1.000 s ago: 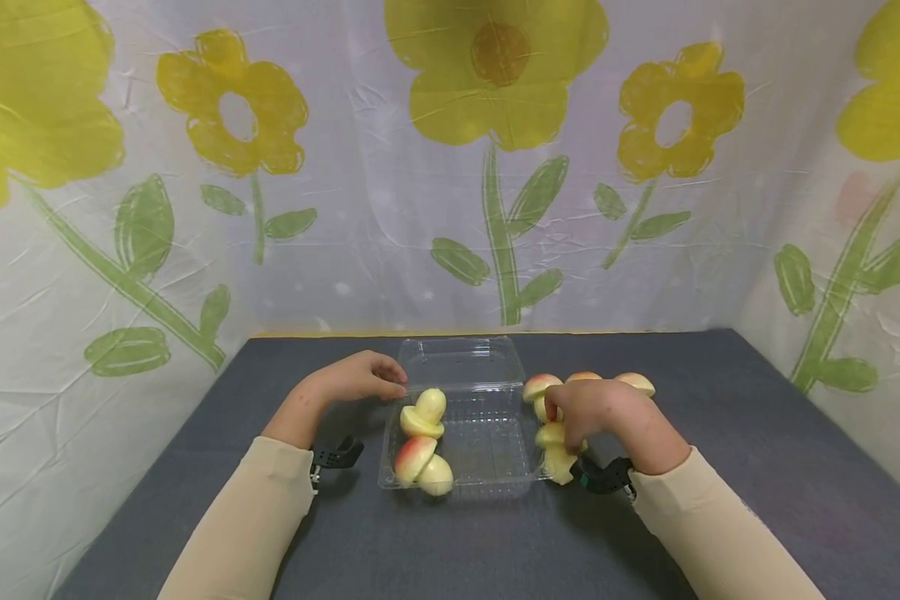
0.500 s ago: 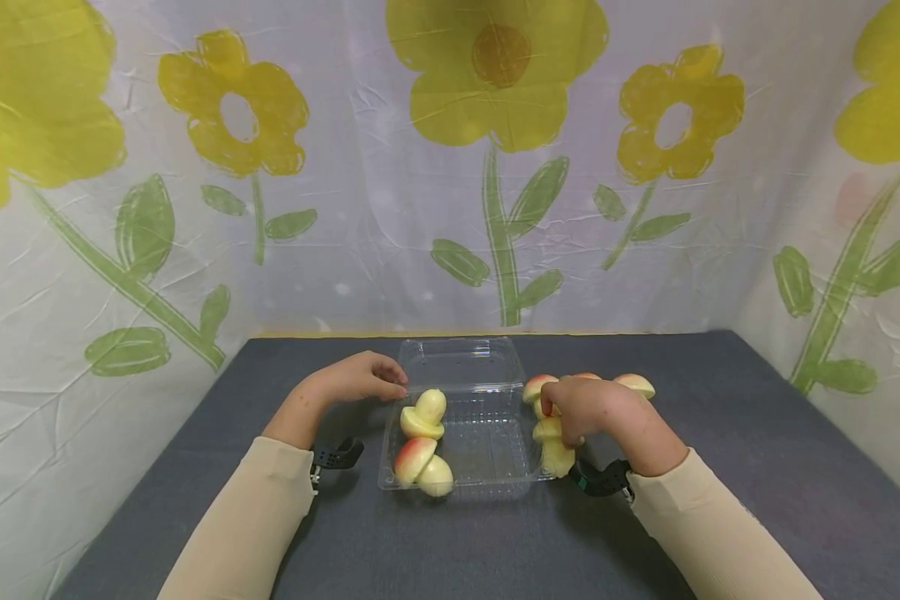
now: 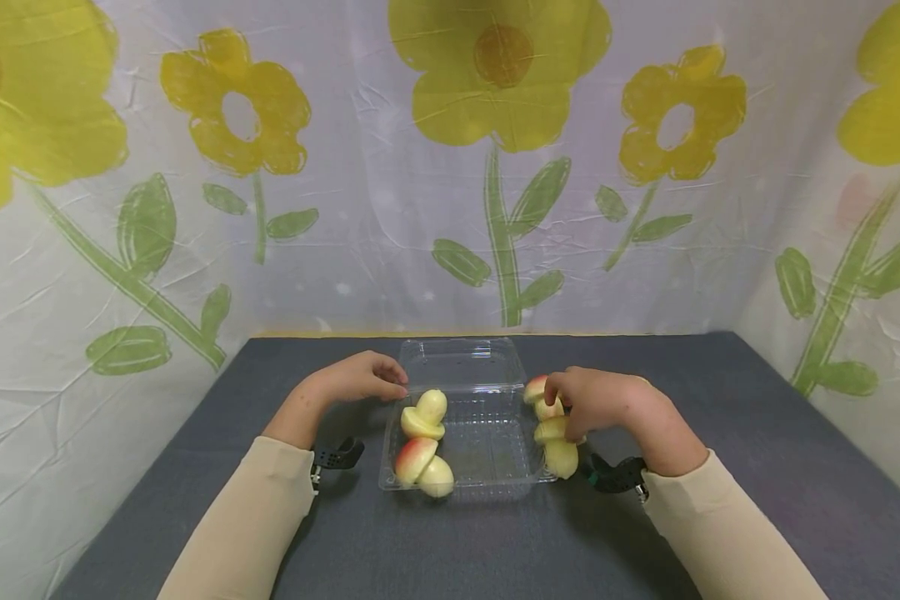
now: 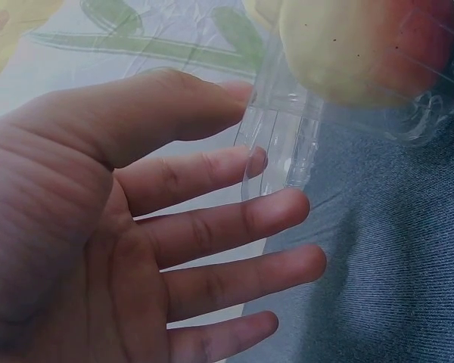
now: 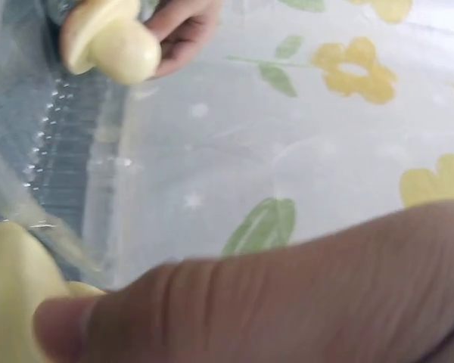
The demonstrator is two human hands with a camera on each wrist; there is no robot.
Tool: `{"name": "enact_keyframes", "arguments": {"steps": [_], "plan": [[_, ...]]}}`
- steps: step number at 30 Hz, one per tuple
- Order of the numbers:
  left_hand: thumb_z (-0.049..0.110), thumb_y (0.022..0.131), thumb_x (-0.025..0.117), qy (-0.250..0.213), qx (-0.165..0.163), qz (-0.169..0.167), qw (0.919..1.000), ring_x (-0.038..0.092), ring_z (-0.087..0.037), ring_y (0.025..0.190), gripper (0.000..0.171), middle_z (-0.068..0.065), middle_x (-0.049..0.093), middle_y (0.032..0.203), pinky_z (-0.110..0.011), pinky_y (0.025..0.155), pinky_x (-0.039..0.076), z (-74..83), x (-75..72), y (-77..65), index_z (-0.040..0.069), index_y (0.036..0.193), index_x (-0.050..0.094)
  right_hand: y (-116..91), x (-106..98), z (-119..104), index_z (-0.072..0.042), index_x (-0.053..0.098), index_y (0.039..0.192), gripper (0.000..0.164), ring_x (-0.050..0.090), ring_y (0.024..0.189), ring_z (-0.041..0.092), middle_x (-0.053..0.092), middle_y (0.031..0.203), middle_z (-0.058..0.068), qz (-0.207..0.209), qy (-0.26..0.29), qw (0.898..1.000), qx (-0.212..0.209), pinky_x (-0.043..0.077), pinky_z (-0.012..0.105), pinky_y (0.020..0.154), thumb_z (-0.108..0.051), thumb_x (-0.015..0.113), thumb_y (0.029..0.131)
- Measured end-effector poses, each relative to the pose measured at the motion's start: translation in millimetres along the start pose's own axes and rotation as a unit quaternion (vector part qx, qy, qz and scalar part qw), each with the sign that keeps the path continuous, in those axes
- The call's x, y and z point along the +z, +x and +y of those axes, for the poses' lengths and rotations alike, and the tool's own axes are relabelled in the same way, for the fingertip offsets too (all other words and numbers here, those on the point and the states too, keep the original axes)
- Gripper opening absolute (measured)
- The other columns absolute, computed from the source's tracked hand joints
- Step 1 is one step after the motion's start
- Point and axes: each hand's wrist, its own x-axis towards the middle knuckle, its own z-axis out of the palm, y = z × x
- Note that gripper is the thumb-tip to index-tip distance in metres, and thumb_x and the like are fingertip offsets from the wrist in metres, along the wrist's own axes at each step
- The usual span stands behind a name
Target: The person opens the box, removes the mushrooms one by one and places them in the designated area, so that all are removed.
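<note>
A clear plastic clamshell box [image 3: 487,442] stands with its lid raised at the back. Inside on the left lie two toy mushrooms with cream stems: a rear one [image 3: 423,412] and a front one with a red-yellow cap [image 3: 416,461]. My left hand [image 3: 356,377] is at the box's rear left corner, fingers extended, thumb and index tips at the plastic edge [image 4: 276,144]. On the box's right edge my right hand [image 3: 600,402] holds a toy mushroom [image 3: 560,457] by its cap; the thumb [image 5: 68,325] presses it. Whether it lies inside the rim I cannot tell.
Another toy mushroom [image 3: 536,388] with a red cap lies just behind, partly covered by my right fingers. A dark grey cloth [image 3: 450,550] covers the table. Flower-printed sheets [image 3: 375,208] hang behind it and at both sides.
My right hand has shifted slightly right, and the toy mushroom under its fingers has moved a little. Mushrooms farther right are now hidden behind that hand. The left hand stays still.
</note>
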Motion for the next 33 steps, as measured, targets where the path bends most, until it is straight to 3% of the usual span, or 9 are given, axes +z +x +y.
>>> {"name": "enact_keyframes", "arguments": {"steps": [4,6,11,16,23,29,33], "plan": [[0.024,0.099,0.070,-0.001,-0.001,-0.004,1.0000,0.066,-0.027,0.097,0.039,-0.008,0.070,0.112,-0.052,0.090,0.051,1.0,-0.5,0.4,-0.002,0.127,0.066,-5.6,-6.5,-0.1,-0.004,0.060,0.121,0.040,0.057,0.104,0.027,0.057,0.120,0.016,0.030,0.033,0.998,-0.034,0.049,0.038,0.075,0.001,0.073,0.084],[0.024,0.099,0.069,-0.003,0.001,-0.005,1.0000,0.066,-0.029,0.098,0.040,-0.010,0.070,0.113,-0.052,0.090,0.051,1.2,-1.1,0.4,-0.003,0.128,0.066,-6.5,-8.4,-1.3,-0.004,0.061,0.119,0.035,0.058,0.099,0.027,0.058,0.115,0.014,0.056,0.040,0.996,-0.063,0.050,0.040,0.077,0.000,0.072,0.086],[0.023,0.099,0.069,-0.005,0.000,-0.003,1.0000,0.066,-0.028,0.100,0.040,-0.011,0.069,0.116,-0.052,0.091,0.052,1.0,-1.8,1.4,-0.004,0.128,0.065,-2.7,-5.6,-9.6,-0.006,0.063,0.116,0.027,0.059,0.095,0.026,0.057,0.105,0.008,0.137,0.054,0.981,-0.129,0.050,0.041,0.082,-0.004,0.066,0.090],[0.023,0.099,0.069,-0.005,-0.003,-0.004,1.0000,0.066,-0.028,0.100,0.040,-0.011,0.070,0.115,-0.053,0.092,0.051,1.0,-1.2,1.5,-0.004,0.129,0.065,5.4,7.2,-26.6,-0.007,0.062,0.125,0.033,0.062,0.101,0.026,0.061,0.117,0.003,0.181,0.076,0.968,-0.155,0.051,0.040,0.086,-0.010,0.072,0.094],[0.024,0.099,0.069,-0.003,-0.003,-0.003,1.0000,0.066,-0.030,0.099,0.040,-0.010,0.070,0.114,-0.053,0.092,0.051,-0.7,-0.7,2.0,-0.003,0.128,0.065,22.7,34.5,-49.0,-0.009,0.060,0.128,0.039,0.063,0.103,0.025,0.060,0.122,0.005,0.194,0.120,0.949,-0.217,0.054,0.040,0.089,-0.006,0.075,0.092],[0.024,0.099,0.069,-0.006,-0.004,-0.003,1.0000,0.065,-0.028,0.096,0.039,-0.009,0.069,0.109,-0.054,0.090,0.050,-1.6,-0.5,2.8,-0.004,0.128,0.065,33.6,56.5,-63.0,-0.006,0.057,0.136,0.047,0.064,0.107,0.026,0.060,0.127,0.007,0.164,0.120,0.952,-0.231,0.054,0.042,0.089,-0.014,0.077,0.094],[0.024,0.100,0.069,-0.007,-0.002,-0.004,1.0000,0.065,-0.028,0.097,0.039,-0.009,0.069,0.110,-0.053,0.091,0.051,-1.8,-0.7,1.9,-0.003,0.128,0.065,39.3,70.8,-70.0,-0.006,0.059,0.135,0.044,0.064,0.106,0.026,0.061,0.128,0.008,0.161,0.112,0.949,-0.247,0.055,0.039,0.086,-0.017,0.076,0.095]]}}
